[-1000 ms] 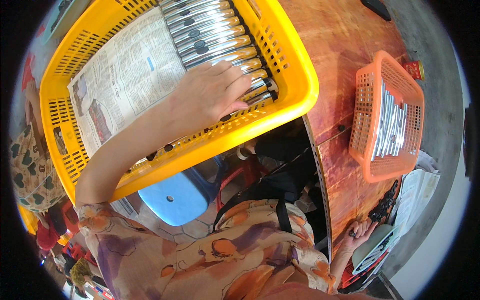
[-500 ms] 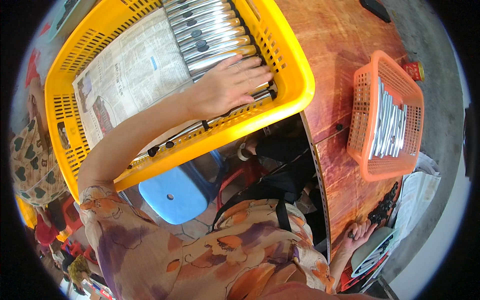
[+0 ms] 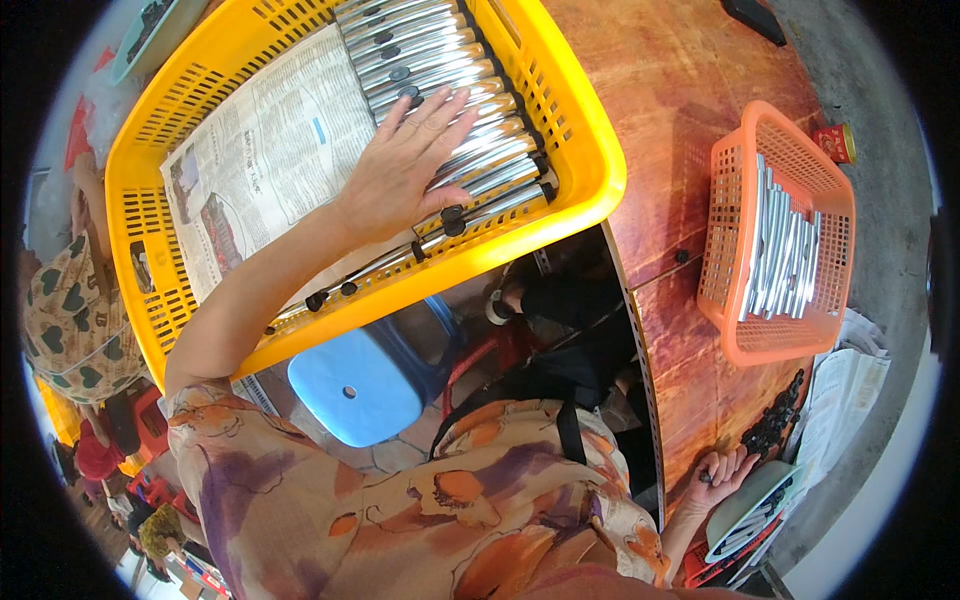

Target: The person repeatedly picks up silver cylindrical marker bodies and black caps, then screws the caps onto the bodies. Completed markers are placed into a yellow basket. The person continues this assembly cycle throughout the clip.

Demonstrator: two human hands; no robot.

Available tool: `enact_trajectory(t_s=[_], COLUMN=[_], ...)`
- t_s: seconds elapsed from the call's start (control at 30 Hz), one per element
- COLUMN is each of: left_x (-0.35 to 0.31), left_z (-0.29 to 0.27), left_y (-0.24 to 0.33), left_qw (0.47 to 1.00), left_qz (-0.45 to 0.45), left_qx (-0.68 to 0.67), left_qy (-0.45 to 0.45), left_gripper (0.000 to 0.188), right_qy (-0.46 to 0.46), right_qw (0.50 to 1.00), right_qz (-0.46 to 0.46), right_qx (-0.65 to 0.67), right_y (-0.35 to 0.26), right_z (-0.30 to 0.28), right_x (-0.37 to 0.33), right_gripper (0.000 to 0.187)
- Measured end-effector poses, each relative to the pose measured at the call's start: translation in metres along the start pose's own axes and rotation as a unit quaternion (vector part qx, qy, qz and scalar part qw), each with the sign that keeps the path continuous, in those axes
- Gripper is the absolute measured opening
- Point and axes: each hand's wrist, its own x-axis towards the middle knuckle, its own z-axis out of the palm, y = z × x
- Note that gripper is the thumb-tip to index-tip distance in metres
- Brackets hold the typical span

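My left hand [image 3: 405,165] lies flat, fingers spread, over a row of shiny metal tubes [image 3: 490,110] with dark ends. The tubes rest in a large yellow basket [image 3: 595,175], beside a sheet of newspaper [image 3: 280,150] that covers part of the contents. Round black knobs [image 3: 400,74] show along the row, and another black knob [image 3: 453,220] sits just below my palm. Low at the right, my right hand [image 3: 722,478] is curled, pinching a small black piece [image 3: 706,478]. It is near a pile of small black parts [image 3: 775,420] on the table.
On the wooden table [image 3: 670,100], an orange basket [image 3: 733,250] holds loose metal tubes [image 3: 775,250]. A pale green tray [image 3: 715,535] with parts stands beside my right hand. A blue stool [image 3: 360,385] is below the yellow basket. Another person [image 3: 80,310] is at the left.
My left hand has shifted up and left across the tubes, its fingers now pointing upward, uncovering the tube ends near the basket's right wall. My right hand remains by the black parts.
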Motion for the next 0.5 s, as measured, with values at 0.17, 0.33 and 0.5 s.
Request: enact_trajectory(t_s=[0.17,0.33,0.5], left_x=[-0.001,0.006,-0.001], left_z=[-0.005,-0.020,-0.009], left_y=[-0.002,0.001,0.001], left_qw=[0.998,1.000,0.999], left_qz=[0.025,0.000,-0.006], left_qx=[-0.013,0.018,-0.008], left_qy=[-0.057,0.014,-0.039], left_gripper=[0.089,0.091,0.094], right_qy=[-0.014,-0.010,0.003], right_qw=[1.000,1.000,1.000], right_qz=[0.008,0.004,-0.001], right_qx=[0.000,0.012,0.017], right_y=[-0.003,-0.004,-0.003], right_z=[-0.005,-0.006,-0.003], right_x=[0.002,0.000,-0.002], right_gripper=[0.036,0.037,0.037])
